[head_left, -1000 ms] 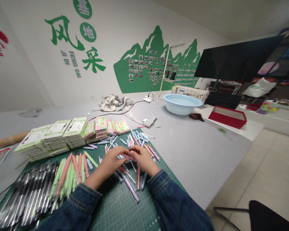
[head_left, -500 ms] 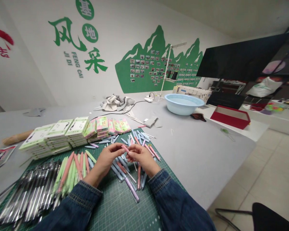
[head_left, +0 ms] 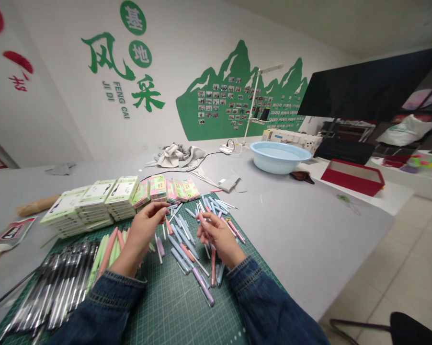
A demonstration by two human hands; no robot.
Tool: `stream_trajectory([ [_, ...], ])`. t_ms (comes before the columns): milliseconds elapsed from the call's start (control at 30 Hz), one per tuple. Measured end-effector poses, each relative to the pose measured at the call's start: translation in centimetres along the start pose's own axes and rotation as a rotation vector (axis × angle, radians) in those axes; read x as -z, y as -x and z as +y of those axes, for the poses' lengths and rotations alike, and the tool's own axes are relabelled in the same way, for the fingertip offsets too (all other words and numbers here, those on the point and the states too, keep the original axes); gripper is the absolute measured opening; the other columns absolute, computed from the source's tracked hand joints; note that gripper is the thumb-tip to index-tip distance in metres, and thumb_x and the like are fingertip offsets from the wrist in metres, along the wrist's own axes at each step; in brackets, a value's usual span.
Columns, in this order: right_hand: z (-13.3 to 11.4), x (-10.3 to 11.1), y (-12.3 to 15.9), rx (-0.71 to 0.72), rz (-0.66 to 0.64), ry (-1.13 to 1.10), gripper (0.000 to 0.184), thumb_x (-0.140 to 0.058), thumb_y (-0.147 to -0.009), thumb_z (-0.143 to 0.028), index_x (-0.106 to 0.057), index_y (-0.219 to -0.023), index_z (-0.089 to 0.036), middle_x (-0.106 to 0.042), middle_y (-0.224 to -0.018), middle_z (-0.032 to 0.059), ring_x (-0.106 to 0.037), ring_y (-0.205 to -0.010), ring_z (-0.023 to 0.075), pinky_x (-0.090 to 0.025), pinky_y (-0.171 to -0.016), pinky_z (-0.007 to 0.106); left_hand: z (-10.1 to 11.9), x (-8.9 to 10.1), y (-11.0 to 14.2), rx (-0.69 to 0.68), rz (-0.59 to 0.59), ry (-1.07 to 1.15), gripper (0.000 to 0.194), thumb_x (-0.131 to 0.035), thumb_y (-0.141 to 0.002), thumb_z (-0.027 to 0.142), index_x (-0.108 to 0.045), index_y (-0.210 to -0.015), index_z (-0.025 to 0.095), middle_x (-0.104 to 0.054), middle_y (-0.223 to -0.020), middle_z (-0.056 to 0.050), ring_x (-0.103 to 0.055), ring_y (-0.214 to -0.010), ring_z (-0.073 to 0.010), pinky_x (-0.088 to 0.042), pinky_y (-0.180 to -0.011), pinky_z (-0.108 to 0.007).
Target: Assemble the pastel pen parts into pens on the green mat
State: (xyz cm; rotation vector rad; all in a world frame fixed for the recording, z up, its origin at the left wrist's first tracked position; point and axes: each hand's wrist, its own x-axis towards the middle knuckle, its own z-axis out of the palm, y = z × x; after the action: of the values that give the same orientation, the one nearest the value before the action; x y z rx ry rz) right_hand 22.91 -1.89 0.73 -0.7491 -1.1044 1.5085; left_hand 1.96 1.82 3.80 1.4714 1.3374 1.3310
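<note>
Head view: nearest you, your denim sleeves cross the lower edge, above a green cutting mat. On your left, clear pens with black parts lie side by side in a dense row, with green and coral pens next to them, partly behind your left wrist. A purple pen lies at the near end of the loose pile between your forearms. Your right hand pinches a pink pen piece between thumb and fingers, raised above the pile. Your left hand is well apart from it, thumb and fingertips drawn close together; you cannot tell whether anything is between them. Loose blue pen pieces are scattered on the mat between your hands and beyond the right one. Past your left hand stand stacked white boxes, with pink-and-green boxes just beside them. Farther over the grey table are crumpled cloth and a pale blue basin, with a sewing machine behind the basin. Beyond that, a green mountain mural covers part of the wall.
</note>
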Motion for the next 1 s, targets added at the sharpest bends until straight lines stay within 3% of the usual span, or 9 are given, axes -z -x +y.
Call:
stream_trajectory([
  [133, 0.2, 0.1, -0.2, 0.046, 0.073, -0.054, 0.024, -0.06, -0.08, -0.039, -0.058, -0.093, -0.02, -0.062, -0.07, -0.0005, -0.049, -0.051, 0.0078, -0.033, -0.05, 0.02, -0.3, 2.0, -1.0, 0.0, -0.007, -0.487, 0.027, -0.057, -0.072, 0.038, -0.068, -0.088, 0.018, -0.07, -0.083, -0.003, -0.062, -0.076, -0.0194, -0.043, -0.069, -0.028],
  [300, 0.1, 0.4, -0.4, 0.054, 0.149, -0.057, 0.024, -0.059, -0.082, -0.042, -0.058, -0.088, -0.018, -0.056, -0.063, -0.0022, -0.041, -0.044, 0.0066, -0.028, -0.044, 0.02, -2.0, 1.1, -1.5, 0.057, -0.101, -1.003, 0.025, -0.047, -0.079, 0.035, -0.067, -0.085, 0.021, -0.071, -0.092, -0.007, -0.063, -0.089, -0.0226, -0.041, -0.071, -0.029],
  [533, 0.3, 1.4, -0.8, 0.112, 0.367, -0.045, 0.028, -0.058, -0.081, -0.045, -0.06, -0.079, -0.017, -0.05, -0.055, -0.0038, -0.037, -0.045, 0.0061, -0.023, -0.041, 0.018, -3.9, -1.5, -1.7, 0.206, -0.098, -1.12, 0.022, -0.048, -0.077, 0.032, -0.064, -0.075, 0.018, -0.07, -0.079, -0.013, -0.065, -0.078, -0.0252, -0.042, -0.063, -0.03],
  [800, 0.4, 1.7, -0.8, 0.105, 0.43, -0.024, 0.029, -0.058, -0.08, -0.046, -0.061, -0.077, -0.017, -0.051, -0.055, -0.0035, -0.034, -0.044, 0.0055, -0.02, -0.041, 0.019, -3.5, -2.1, -0.6, 0.185, -0.106, -1.17, 0.027, -0.043, -0.081, 0.037, -0.062, -0.085, 0.019, -0.069, -0.085, -0.013, -0.064, -0.082, -0.0261, -0.042, -0.062, -0.03],
  [900, 0.2, 1.7, -0.9, 0.107, 0.467, -0.004, 0.031, -0.058, -0.08, -0.047, -0.06, -0.075, -0.017, -0.051, -0.054, -0.0035, -0.034, -0.043, 0.0059, -0.021, -0.041, 0.019, -2.7, -1.5, -0.2, 0.147, -0.123, -1.186, 0.03, -0.039, -0.083, 0.036, -0.063, -0.089, 0.02, -0.07, -0.086, -0.012, -0.064, -0.084, -0.027, -0.042, -0.062, -0.031],
  [1000, 0.2, 1.6, -0.9, 0.105, 0.48, 0.018, 0.032, -0.058, -0.079, -0.049, -0.06, -0.074, -0.017, -0.051, -0.053, -0.0033, -0.035, -0.044, 0.0065, -0.022, -0.042, 0.02, -1.7, 0.7, -0.4, 0.154, -0.148, -1.191, 0.027, -0.041, -0.081, 0.031, -0.066, -0.087, 0.022, -0.07, -0.092, -0.01, -0.063, -0.088, -0.0269, -0.042, -0.065, -0.031],
])
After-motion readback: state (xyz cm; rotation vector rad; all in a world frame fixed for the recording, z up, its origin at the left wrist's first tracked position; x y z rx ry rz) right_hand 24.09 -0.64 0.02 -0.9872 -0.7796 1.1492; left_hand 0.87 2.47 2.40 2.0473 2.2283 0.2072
